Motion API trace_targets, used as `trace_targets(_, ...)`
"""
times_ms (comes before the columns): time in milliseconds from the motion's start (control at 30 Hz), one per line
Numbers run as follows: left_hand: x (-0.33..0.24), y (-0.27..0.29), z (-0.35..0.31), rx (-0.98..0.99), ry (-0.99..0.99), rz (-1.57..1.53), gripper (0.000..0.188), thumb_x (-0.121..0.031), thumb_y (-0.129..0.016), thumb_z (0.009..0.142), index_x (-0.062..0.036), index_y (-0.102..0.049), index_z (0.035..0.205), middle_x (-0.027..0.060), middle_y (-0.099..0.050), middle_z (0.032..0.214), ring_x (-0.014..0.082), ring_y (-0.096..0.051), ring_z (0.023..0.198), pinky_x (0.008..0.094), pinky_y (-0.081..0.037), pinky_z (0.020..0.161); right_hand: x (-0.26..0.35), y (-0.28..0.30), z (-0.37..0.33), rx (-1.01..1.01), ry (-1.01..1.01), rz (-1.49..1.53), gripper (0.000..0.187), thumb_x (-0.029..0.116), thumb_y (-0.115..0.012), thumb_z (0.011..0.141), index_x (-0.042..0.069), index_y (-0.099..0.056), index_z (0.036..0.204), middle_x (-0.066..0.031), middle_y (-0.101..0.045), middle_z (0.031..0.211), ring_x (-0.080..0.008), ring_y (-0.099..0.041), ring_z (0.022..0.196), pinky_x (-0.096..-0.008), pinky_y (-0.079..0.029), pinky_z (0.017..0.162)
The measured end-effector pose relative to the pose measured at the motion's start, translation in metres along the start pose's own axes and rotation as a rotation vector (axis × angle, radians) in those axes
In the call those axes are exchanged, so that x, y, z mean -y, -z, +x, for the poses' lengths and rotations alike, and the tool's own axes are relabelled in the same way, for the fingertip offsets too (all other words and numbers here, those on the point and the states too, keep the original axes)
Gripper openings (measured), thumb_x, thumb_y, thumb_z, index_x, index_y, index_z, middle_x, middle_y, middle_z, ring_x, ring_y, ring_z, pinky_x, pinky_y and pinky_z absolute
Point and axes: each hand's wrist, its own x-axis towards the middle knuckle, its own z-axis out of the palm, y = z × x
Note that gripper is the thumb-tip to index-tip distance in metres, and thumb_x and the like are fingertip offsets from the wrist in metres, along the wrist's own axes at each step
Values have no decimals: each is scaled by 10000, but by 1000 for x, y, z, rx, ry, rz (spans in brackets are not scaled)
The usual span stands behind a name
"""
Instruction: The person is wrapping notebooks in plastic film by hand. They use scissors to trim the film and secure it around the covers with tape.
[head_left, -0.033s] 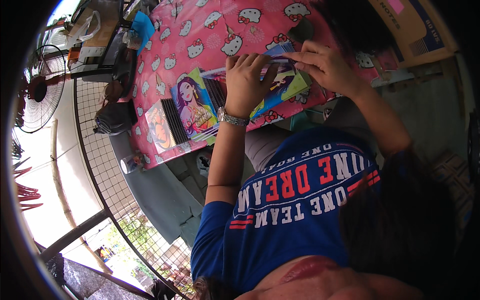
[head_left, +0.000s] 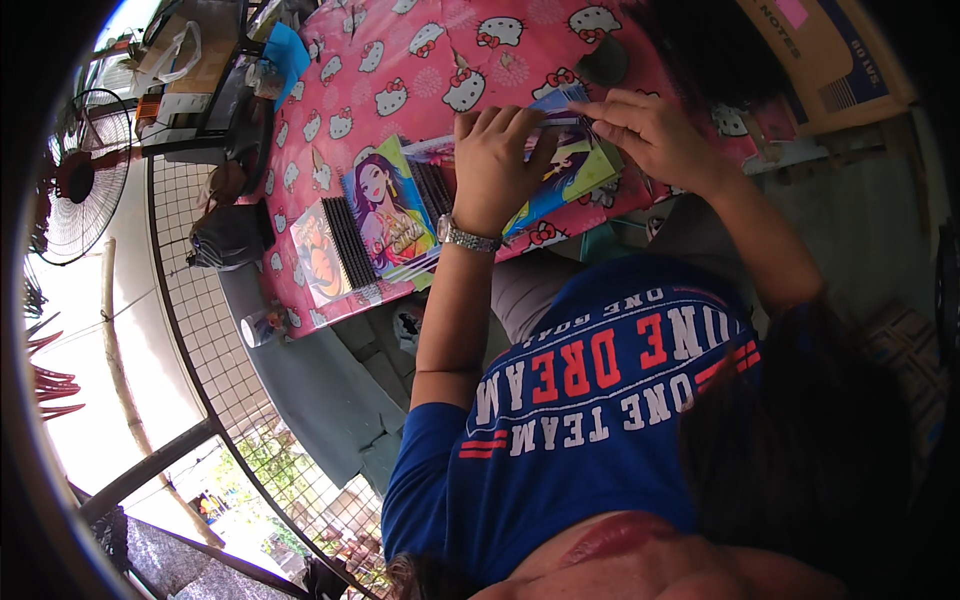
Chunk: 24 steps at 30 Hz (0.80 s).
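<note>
On the table: I see a glossy pink tablecloth (head_left: pixel 420 60) printed with cartoon cat faces.
Left hand (head_left: pixel 495 165): lies flat, fingers together, pressing on a slick illustrated booklet (head_left: pixel 565 170) at the table's near edge; a metal wristwatch (head_left: pixel 466 236) bands the wrist.
Right hand (head_left: pixel 650 135): fingertips pinched on the booklet's upper corner, just beside the left hand.
Beside them: two more booklets (head_left: pixel 385 215), colourful glossy covers, black comb-like spines, lying flat to the left.
Far corner: a brown cardboard box (head_left: pixel 820 55), matte, rectangular.
</note>
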Motion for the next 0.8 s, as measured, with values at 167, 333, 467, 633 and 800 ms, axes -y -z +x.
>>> trace_targets(167,-19,-10,5,-8,-86,33,281,-160,-681,851,-84,-571,1099,49,-666,887,250,-634,844,396,-409,843,16,3,2,-166,86,-8,408,93,-666,905,90,-587,1305,-126,-642,985,-279,-674,844,-369,-537,785)
trace_targets(333,-16,-10,2,32,-54,3,261,-157,-693,839,-91,-581,1065,58,-665,887,256,-632,836,398,-410,843,33,8,7,-90,18,-144,378,127,-672,908,77,-575,1270,-164,-666,938,-294,-695,917,-368,-541,813)
trace_targets(467,-16,-5,-3,49,-46,-17,225,-160,-695,840,-90,-601,1032,55,-670,894,254,-632,813,386,-413,824,-14,13,36,72,-237,76,378,170,-666,913,54,-557,1255,-136,-618,1155,-290,-637,1027,-379,-520,871)
trace_targets(633,-25,-3,-15,63,57,66,235,-208,-718,843,-130,-636,1049,57,-681,1022,279,-581,1133,597,-282,1014,-144,-13,56,-34,-111,-699,433,351,-735,822,58,-623,1120,-159,-559,1318,-324,-567,1178,-407,-477,955)
trace_targets(800,-25,-19,-51,-134,448,109,399,-396,-799,765,-151,-613,1020,89,-520,1349,451,-217,1450,848,39,976,-114,-2,65,167,-87,-156,446,344,-718,795,31,-642,1105,-131,-577,1283,-272,-558,1167,-366,-445,997)
